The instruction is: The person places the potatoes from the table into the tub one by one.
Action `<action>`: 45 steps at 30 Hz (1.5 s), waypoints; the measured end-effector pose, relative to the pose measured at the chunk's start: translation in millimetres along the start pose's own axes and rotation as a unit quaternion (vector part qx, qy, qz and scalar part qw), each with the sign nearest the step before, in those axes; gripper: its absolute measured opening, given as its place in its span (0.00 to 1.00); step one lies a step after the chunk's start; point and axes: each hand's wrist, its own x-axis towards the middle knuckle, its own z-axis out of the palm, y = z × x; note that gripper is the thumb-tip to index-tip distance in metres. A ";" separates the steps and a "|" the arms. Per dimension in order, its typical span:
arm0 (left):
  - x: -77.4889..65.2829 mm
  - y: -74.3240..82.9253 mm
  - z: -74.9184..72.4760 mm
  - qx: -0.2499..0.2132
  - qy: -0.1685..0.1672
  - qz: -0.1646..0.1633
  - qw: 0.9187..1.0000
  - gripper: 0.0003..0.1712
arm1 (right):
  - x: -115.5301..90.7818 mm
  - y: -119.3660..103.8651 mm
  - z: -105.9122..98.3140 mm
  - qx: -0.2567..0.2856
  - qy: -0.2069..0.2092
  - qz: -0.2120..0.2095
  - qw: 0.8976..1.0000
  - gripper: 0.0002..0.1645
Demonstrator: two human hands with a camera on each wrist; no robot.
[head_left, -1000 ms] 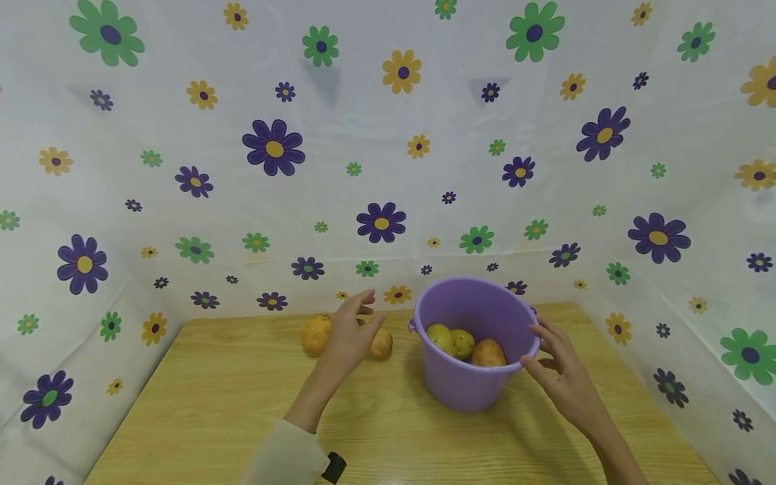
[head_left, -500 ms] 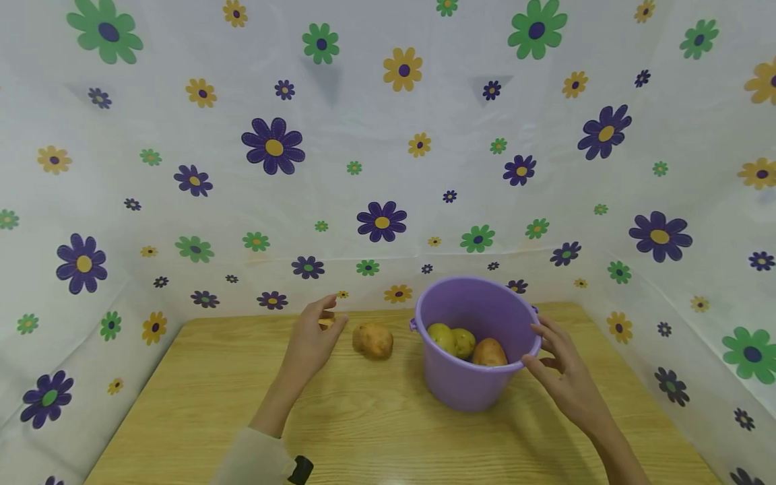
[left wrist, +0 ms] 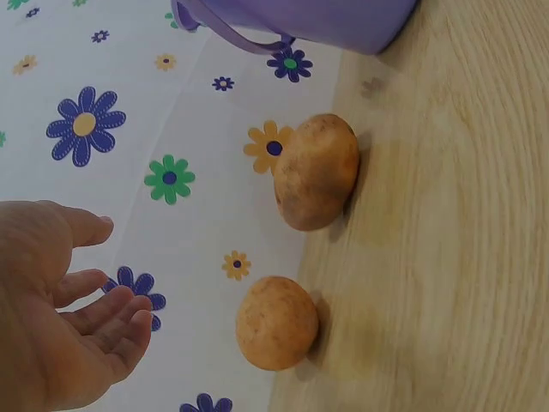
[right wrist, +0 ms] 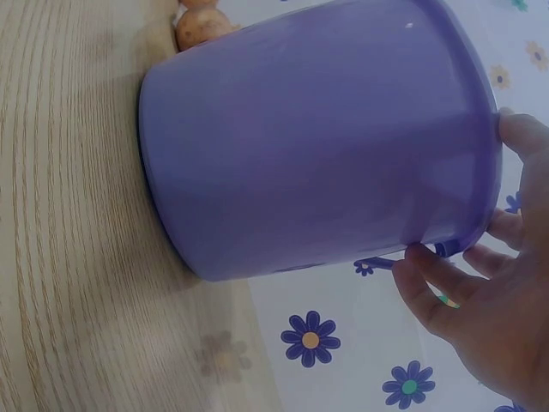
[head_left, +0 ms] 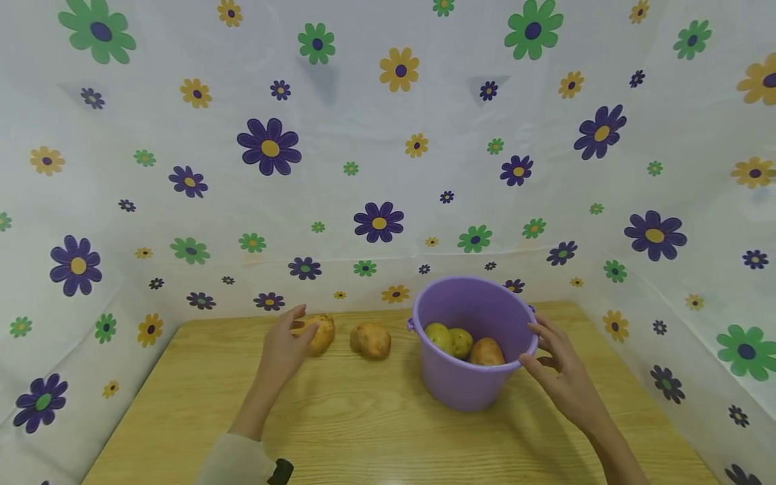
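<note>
My left hand (head_left: 281,353) hovers with loosely bent fingers at the left side of a brown potato (head_left: 322,335) on the table. The left wrist view shows that hand holding nothing, with the potato (left wrist: 276,324) apart from the fingertips. A second, lumpy potato (head_left: 372,340) lies to its right. Right of both stands a purple bucket (head_left: 463,391). My right hand (head_left: 566,377) holds the bucket's right rim, thumb at the near side and fingers along the outside. Inside are two yellow-green round pieces (head_left: 439,339) and a brown potato (head_left: 487,351).
Under everything is a wood-grain table (head_left: 364,431). A white sheet with printed flowers (head_left: 388,168) hangs behind and along both sides. The bucket's purple handle (left wrist: 232,33) hangs at its side in the left wrist view.
My left hand has moved left, away from the lumpy potato and past the other one, uncovering both. The right hand and bucket stay in place.
</note>
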 end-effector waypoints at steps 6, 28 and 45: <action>-0.8 -12.8 -1.1 -0.007 -0.011 -0.028 1.000 0.34 | 0.2 -0.7 0.4 0.001 -0.001 0.000 1.000 0.31; 1.0 -60.3 19.6 0.001 -0.008 -0.066 0.998 0.35 | 0.6 1.2 0.2 0.007 0.000 0.004 1.000 0.32; 6.6 -76.7 45.9 -0.066 0.000 -0.117 0.991 0.43 | -0.5 1.5 -0.7 0.003 0.001 0.004 1.000 0.32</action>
